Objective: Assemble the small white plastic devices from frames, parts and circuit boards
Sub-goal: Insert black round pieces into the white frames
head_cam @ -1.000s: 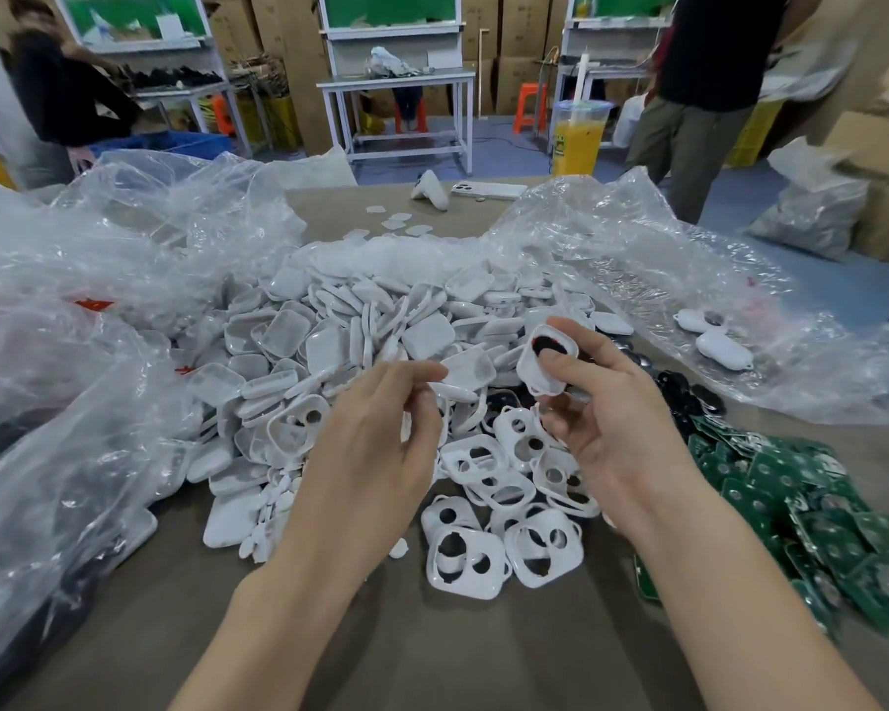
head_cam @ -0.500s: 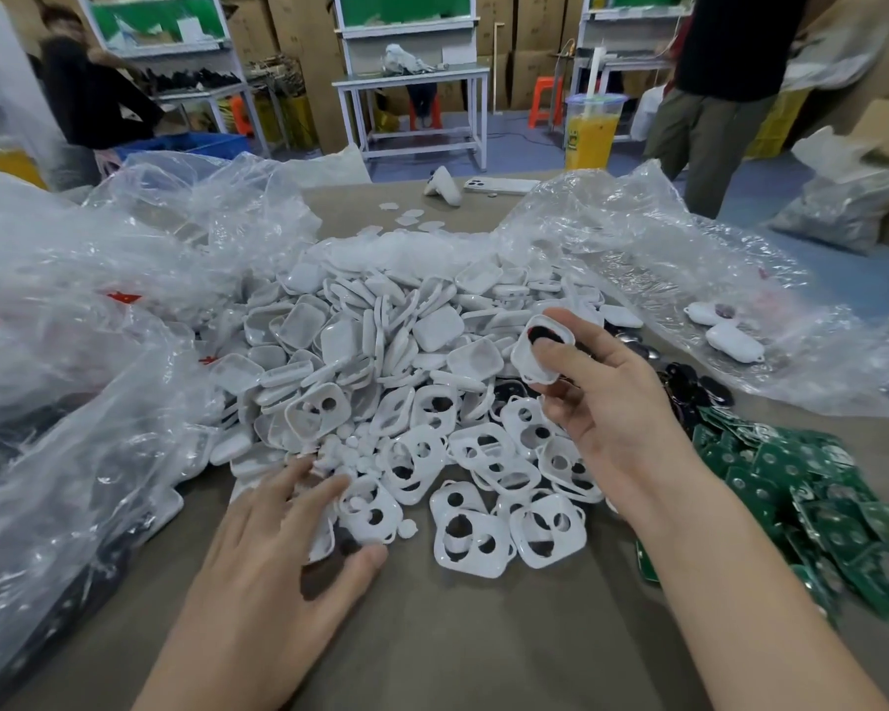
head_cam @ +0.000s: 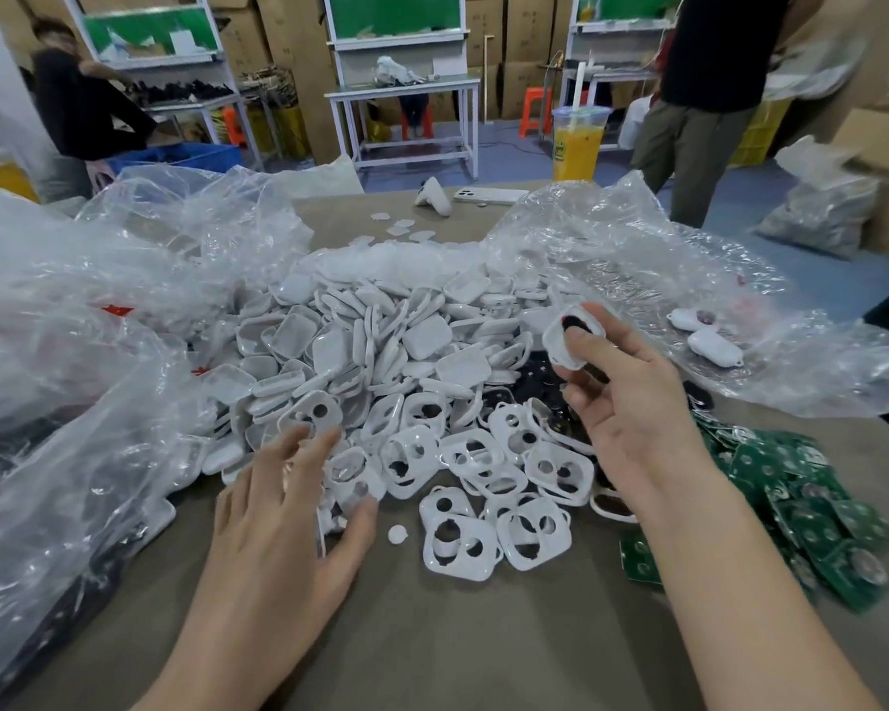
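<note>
A big heap of white plastic shells (head_cam: 381, 341) fills the table's middle, with white frames with round holes (head_cam: 488, 536) spread along its near edge. My right hand (head_cam: 632, 413) pinches a white frame with a black part in it (head_cam: 570, 336), raised above the heap's right side. My left hand (head_cam: 283, 510) reaches down with spread fingers onto small white pieces at the heap's near left edge; its fingertips are blurred. Green circuit boards (head_cam: 812, 510) lie piled right of my right wrist. Black round parts (head_cam: 535, 382) show under my right hand.
Clear plastic bags (head_cam: 73, 351) bulge on the left, and another plastic sheet (head_cam: 663, 279) with two finished white devices (head_cam: 712, 343) lies at the right. An orange drink cup (head_cam: 578, 146) and a phone (head_cam: 488, 196) stand at the table's far edge. People stand behind.
My left hand dropped from beside my right hand down to the heap's near left edge and spread its fingers. My right hand kept holding the frame, shifting slightly right.
</note>
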`<move>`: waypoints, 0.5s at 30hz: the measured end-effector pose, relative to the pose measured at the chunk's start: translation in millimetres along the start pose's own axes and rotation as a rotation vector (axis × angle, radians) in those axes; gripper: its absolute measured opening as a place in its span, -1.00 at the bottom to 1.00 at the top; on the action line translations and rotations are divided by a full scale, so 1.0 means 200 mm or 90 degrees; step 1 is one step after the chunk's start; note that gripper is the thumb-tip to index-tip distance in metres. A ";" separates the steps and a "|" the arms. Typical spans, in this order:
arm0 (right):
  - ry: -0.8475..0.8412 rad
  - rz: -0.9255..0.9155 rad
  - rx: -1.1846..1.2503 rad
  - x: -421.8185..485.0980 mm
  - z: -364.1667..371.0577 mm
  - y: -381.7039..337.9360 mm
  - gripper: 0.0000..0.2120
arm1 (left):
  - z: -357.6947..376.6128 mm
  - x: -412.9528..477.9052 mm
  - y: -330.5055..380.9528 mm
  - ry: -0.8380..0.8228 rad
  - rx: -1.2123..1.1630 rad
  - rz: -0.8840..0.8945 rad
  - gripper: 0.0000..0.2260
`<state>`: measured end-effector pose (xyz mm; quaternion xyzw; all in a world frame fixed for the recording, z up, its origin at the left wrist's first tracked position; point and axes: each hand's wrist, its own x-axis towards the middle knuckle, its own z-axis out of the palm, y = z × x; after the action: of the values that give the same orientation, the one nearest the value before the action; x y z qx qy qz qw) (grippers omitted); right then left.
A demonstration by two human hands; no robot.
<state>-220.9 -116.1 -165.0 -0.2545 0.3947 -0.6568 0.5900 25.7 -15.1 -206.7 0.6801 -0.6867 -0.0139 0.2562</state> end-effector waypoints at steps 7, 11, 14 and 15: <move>0.191 -0.175 0.061 0.05 -0.09 -0.09 -0.76 | 0.01 0.26 0.37 -0.024 -0.119 0.178 -0.69; 0.227 -0.204 0.062 0.07 -0.11 -0.08 -0.74 | 0.13 0.47 0.58 -0.064 0.004 0.300 -0.66; 0.229 -0.217 0.054 0.08 -0.12 -0.07 -0.75 | 0.21 0.55 0.64 -0.123 0.123 0.335 -0.63; 0.230 -0.217 0.057 0.09 -0.12 -0.07 -0.75 | 0.23 0.56 0.64 -0.136 0.148 0.338 -0.63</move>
<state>-250.6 -127.7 -169.8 -0.1696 0.4159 -0.7983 0.4013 -104.2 -126.5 -162.2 0.4967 -0.8603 0.0607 0.0979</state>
